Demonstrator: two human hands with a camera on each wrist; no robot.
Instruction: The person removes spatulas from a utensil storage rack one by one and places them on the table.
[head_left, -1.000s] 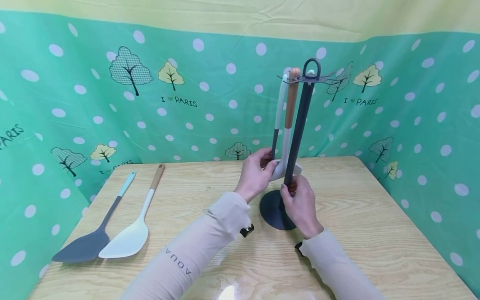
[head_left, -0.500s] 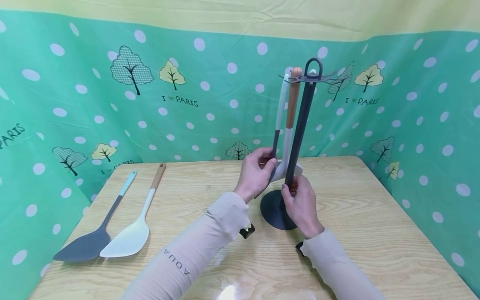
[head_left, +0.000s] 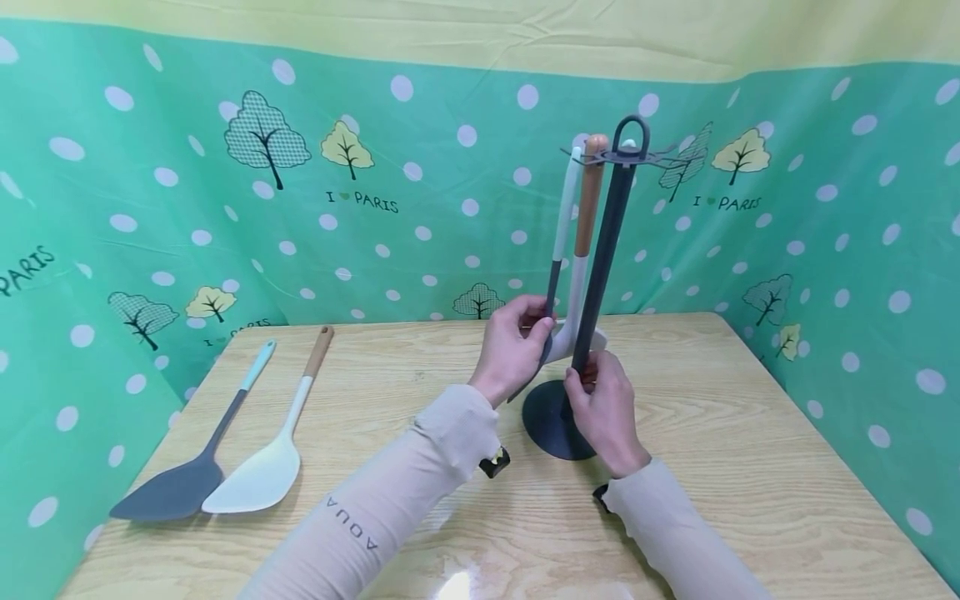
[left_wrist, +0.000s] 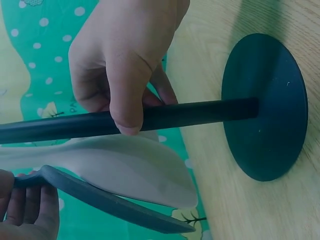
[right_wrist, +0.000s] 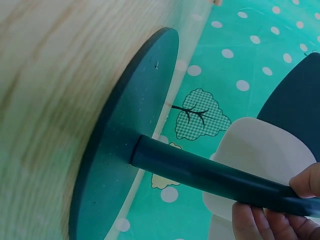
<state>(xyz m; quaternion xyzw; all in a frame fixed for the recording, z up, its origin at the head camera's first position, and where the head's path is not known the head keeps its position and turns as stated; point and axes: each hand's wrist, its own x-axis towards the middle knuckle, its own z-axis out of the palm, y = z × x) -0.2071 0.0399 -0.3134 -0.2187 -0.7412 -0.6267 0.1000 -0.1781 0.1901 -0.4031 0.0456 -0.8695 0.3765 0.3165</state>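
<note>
A black utensil stand (head_left: 606,242) with a round base rises right of centre, leaning slightly right in the head view. My right hand (head_left: 603,408) grips its pole low down, just above the base. A dark grey spatula (left_wrist: 120,205) with a mint handle hangs from the hook ring; my left hand (head_left: 513,346) pinches its neck. Its blade slants below that hand, seen nearly edge-on in the left wrist view. Beside it hangs a white utensil (left_wrist: 130,165) with a brown handle and a broad, rounded head. Behind the ring shows a pale mint tip (head_left: 628,145), mostly hidden.
On the left of the wooden table (head_left: 397,450) lie a dark grey turner (head_left: 172,490) with a mint handle and a white turner (head_left: 258,479) with a brown handle, heads nearest me. A green dotted curtain (head_left: 420,200) encloses the back and sides.
The dark blade, hidden behind my left hand a second ago, now shows below it, tilted down and left. Both hands stay almost where they were.
</note>
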